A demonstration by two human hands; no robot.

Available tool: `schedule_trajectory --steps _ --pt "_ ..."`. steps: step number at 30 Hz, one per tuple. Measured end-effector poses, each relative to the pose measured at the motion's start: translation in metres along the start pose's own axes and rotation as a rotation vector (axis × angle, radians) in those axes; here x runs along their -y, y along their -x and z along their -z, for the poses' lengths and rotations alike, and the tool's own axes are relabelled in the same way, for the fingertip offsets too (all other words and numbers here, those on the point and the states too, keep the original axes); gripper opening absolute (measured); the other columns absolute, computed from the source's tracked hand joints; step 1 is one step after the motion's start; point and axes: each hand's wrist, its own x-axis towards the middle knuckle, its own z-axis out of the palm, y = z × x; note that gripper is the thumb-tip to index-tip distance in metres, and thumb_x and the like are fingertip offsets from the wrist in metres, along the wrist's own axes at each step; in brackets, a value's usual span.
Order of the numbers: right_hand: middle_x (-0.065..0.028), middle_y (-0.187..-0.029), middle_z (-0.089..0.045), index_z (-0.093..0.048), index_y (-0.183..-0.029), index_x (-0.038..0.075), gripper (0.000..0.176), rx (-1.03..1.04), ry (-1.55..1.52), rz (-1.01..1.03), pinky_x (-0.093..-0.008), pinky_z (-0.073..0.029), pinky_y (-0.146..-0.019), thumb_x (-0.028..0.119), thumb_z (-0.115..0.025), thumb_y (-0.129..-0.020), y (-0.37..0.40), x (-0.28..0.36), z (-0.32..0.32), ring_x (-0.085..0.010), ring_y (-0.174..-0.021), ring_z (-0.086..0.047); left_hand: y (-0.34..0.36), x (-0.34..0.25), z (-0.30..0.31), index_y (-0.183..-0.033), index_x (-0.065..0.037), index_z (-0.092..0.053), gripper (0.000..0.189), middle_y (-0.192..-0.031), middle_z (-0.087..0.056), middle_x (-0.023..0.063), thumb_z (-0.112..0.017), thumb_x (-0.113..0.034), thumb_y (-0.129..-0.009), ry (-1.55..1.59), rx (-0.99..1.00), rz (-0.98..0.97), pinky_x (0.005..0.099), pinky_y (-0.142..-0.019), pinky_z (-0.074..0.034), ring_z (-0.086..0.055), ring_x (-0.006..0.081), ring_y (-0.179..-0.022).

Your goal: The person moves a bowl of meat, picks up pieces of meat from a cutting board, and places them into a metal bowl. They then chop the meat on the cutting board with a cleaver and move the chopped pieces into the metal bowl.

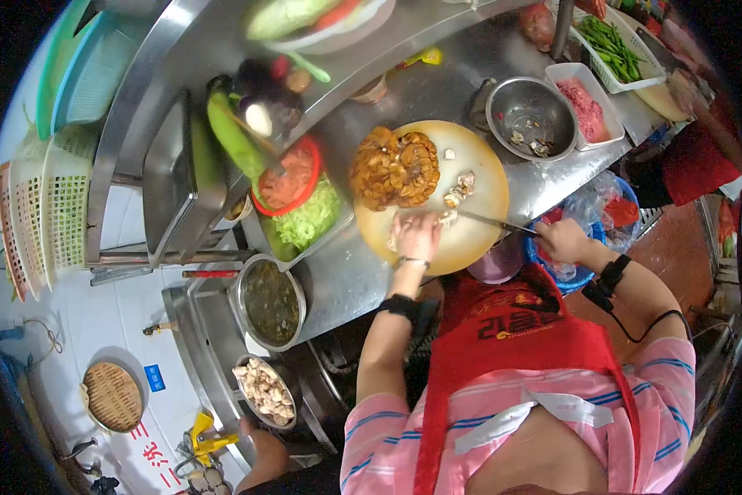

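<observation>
My right hand (562,241) grips the handle of a knife (496,222), its blade reaching left over the round cutting board (486,177). Beside the blade tip, my left hand (418,237) rests on the board with fingers curled around a pale food piece, mostly hidden by the fingers. Small pale chopped pieces (460,190) lie just beyond the blade. A large heap of brown pieces (394,168) covers the board's far left part.
A steel bowl with scraps (532,120) and a white tub of pink minced meat (584,107) stand right. Left are a red basket (288,175), shredded greens (309,216) and a pot of dark liquid (272,301). Another person's hand (264,452) is near a bowl of pale chunks (265,391).
</observation>
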Motion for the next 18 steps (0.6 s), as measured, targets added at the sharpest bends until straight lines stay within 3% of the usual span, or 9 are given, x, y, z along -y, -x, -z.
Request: schedule_trajectory --steps 3,4,6,7,8,10,11,14,18 --pt "-0.0195 -0.055 -0.053 -0.049 -0.092 0.005 0.023 -0.007 -0.066 -0.11 -0.0474 -0.044 -0.049 0.024 -0.053 -0.079 0.002 0.0 0.003 -0.0373 -0.053 -0.055 -0.009 -0.017 -0.015 -0.087 -0.013 -0.064 0.024 -0.076 -0.064 0.0128 -0.052 -0.032 -0.079 0.056 0.147 0.333 0.0415 -0.09 -0.033 -0.06 0.0289 -0.077" --pt "-0.0207 -0.056 -0.053 -0.048 -0.092 0.005 0.024 -0.041 -0.115 -0.138 -0.0481 -0.044 -0.05 0.024 -0.053 -0.079 0.001 0.001 0.0 -0.0377 -0.054 -0.055 -0.009 -0.02 -0.021 -0.087 -0.013 -0.064 0.024 -0.076 -0.064 0.0128 -0.052 -0.032 -0.079 0.057 0.15 0.327 0.0415 -0.09 -0.033 -0.06 0.0289 -0.077" --pt "-0.0211 -0.057 -0.054 -0.048 -0.093 0.004 0.024 -0.057 -0.129 -0.139 -0.0483 -0.044 -0.051 0.024 -0.053 -0.079 -0.003 0.007 -0.003 -0.0382 -0.054 -0.056 -0.007 -0.027 -0.023 -0.088 -0.013 -0.064 0.025 -0.075 -0.063 0.0152 -0.051 -0.033 -0.08 -0.148 -0.038 0.228 0.0412 -0.089 -0.034 -0.06 0.0296 -0.073" --pt "-0.0216 -0.058 -0.054 -0.048 -0.093 0.003 0.025 -0.071 -0.141 -0.134 -0.0485 -0.045 -0.052 0.024 -0.054 -0.079 -0.006 0.012 -0.003 -0.0386 -0.055 -0.056 -0.009 -0.036 -0.01 -0.087 -0.011 -0.063 0.024 -0.083 -0.063 0.0144 -0.052 -0.031 -0.079 -0.072 0.177 0.359 0.0403 -0.089 -0.035 -0.059 0.0278 -0.079" --pt "-0.0216 -0.058 -0.054 -0.048 -0.093 0.003 0.025 -0.071 -0.141 -0.136 -0.0485 -0.045 -0.052 0.024 -0.054 -0.079 -0.008 0.018 0.0 -0.0386 -0.055 -0.056 -0.005 -0.037 -0.012 -0.087 -0.011 -0.063 0.024 -0.083 -0.063 0.0144 -0.052 -0.031 -0.079 -0.072 0.179 0.358 0.0403 -0.089 -0.035 -0.059 0.0278 -0.079" --pt "-0.0218 -0.057 -0.054 -0.048 -0.093 0.003 0.025 -0.024 -0.142 -0.145 -0.0481 -0.045 -0.052 0.024 -0.053 -0.079 -0.014 0.036 0.014 -0.0386 -0.055 -0.056 0.007 -0.038 -0.012 -0.086 -0.01 -0.062 0.02 -0.083 -0.061 0.0121 -0.056 -0.027 -0.078 -0.089 -0.303 0.23 0.0391 -0.087 -0.035 -0.057 0.0262 -0.081" --pt "-0.0214 -0.059 -0.055 -0.049 -0.094 0.003 0.025 0.014 -0.16 -0.147 -0.0474 -0.046 -0.052 0.023 -0.052 -0.079 -0.017 0.04 0.015 -0.0385 -0.056 -0.057 0.012 -0.041 -0.011 -0.083 -0.01 -0.061 0.016 -0.077 -0.06 0.0087 -0.059 -0.024 -0.076 -0.109 -0.363 0.192 0.0382 -0.085 -0.036 -0.056 0.0248 -0.077" --pt "-0.0196 -0.062 -0.058 -0.05 -0.094 0.001 0.026 0.165 -0.075 -0.077 -0.0444 -0.047 -0.052 0.022 -0.051 -0.079 -0.029 0.044 0.013 -0.0353 -0.057 -0.059 0.028 -0.041 -0.021 -0.082 -0.01 -0.061 0.017 -0.077 -0.06 0.0075 -0.061 -0.026 -0.075 -0.149 -0.407 0.084 0.0387 -0.084 -0.036 -0.055 0.0237 -0.076" --pt "-0.0161 -0.068 -0.062 -0.05 -0.094 -0.001 0.025 0.261 0.07 -0.082 -0.04 -0.049 -0.053 0.019 -0.051 -0.077 -0.038 0.059 0.016 -0.0306 -0.062 -0.062 0.031 -0.044 -0.033 -0.08 -0.009 -0.059 0.02 -0.073 -0.06 0.007 -0.063 -0.028 -0.075 -0.061 -0.362 0.121 0.0387 -0.083 -0.036 -0.055 0.0225 -0.073"
